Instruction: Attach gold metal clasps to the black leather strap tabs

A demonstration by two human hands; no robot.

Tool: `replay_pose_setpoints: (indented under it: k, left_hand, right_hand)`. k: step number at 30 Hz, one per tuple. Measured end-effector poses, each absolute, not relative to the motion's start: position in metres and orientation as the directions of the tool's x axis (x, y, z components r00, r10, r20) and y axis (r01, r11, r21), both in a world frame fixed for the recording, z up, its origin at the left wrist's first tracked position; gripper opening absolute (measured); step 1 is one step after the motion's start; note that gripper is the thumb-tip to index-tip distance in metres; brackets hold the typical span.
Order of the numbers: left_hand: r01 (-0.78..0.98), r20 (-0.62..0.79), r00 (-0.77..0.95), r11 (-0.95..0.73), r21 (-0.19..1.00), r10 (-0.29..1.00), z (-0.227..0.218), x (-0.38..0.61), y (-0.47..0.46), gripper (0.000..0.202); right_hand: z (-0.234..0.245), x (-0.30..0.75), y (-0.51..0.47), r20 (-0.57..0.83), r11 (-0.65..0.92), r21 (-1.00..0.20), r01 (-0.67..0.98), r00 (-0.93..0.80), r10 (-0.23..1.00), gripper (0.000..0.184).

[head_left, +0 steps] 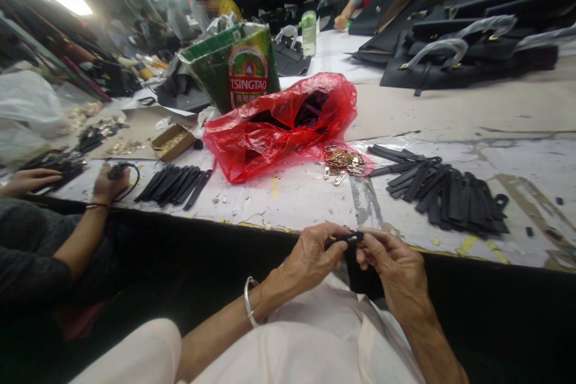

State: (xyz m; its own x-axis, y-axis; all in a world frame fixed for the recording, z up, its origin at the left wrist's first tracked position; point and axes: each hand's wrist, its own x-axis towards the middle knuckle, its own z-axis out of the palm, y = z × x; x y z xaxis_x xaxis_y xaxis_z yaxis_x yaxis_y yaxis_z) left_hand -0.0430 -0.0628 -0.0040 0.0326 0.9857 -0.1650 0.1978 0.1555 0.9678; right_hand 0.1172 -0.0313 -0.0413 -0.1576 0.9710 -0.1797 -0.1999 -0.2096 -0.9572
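While the left hand (315, 252) and right hand (398, 264) pinched a black strap (353, 238), a slackened grip risked dropping it beneath them.

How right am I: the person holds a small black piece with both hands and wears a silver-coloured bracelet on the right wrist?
Not quite: in the head view, the silver-coloured bracelet is on the left wrist, not the right. The rest stands: the left hand and right hand both hold the small black piece.
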Motion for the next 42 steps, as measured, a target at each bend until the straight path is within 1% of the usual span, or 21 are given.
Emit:
replay_pose_setpoints:
  k: [5,11,17,20,23,29,33,38,42]
  left_hand:
    - [0.213,-0.172,0.044,0.159,0.964,0.984,-0.004,-0.044,-0.062,0.026]
    - [0.204,-0.226,0.083,0.205,0.957,0.971,0.001,-0.043,-0.062,0.027]
    - [0.042,-0.279,0.164,0.276,0.96,0.946,0.0,-0.039,-0.058,0.027]
    - [-0.018,-0.332,0.184,0.341,0.94,0.925,-0.003,-0.038,-0.055,0.032]
    - [-0.07,-0.336,0.194,0.354,0.932,0.922,-0.006,-0.037,-0.053,0.036]
    - [-0.138,-0.329,0.173,0.354,0.925,0.928,-0.014,-0.035,-0.054,0.044]
    - [-0.178,-0.361,0.145,0.384,0.906,0.921,-0.017,-0.035,-0.053,0.047]
    - [-0.24,-0.379,0.159,0.408,0.881,0.911,-0.016,-0.035,-0.051,0.051]
    - [-0.233,-0.385,0.156,0.413,0.88,0.91,-0.016,-0.036,-0.05,0.047]
  right_hand:
    - [-0.04,0.117,-0.03,-0.201,-0.227,-0.956,-0.185,-0.15,0.968,0.032]
    - [-0.044,0.118,-0.028,-0.234,-0.263,-0.945,-0.195,-0.159,0.959,0.034]
    - [-0.048,0.12,-0.028,-0.225,-0.249,-0.959,-0.136,-0.171,0.959,0.035]
    - [-0.045,0.119,-0.029,-0.224,-0.247,-0.961,-0.124,-0.176,0.959,0.036]
    - [-0.043,0.118,-0.029,-0.221,-0.242,-0.963,-0.121,-0.17,0.96,0.038]
    - [-0.046,0.118,-0.03,-0.24,-0.264,-0.957,-0.125,-0.178,0.954,0.035]
    - [-0.044,0.116,-0.031,-0.243,-0.266,-0.957,-0.115,-0.18,0.953,0.035]
    - [-0.041,0.114,-0.033,-0.244,-0.259,-0.963,-0.076,-0.169,0.955,0.036]
    - [-0.043,0.113,-0.034,-0.314,-0.352,-0.921,-0.168,-0.216,0.924,0.04]
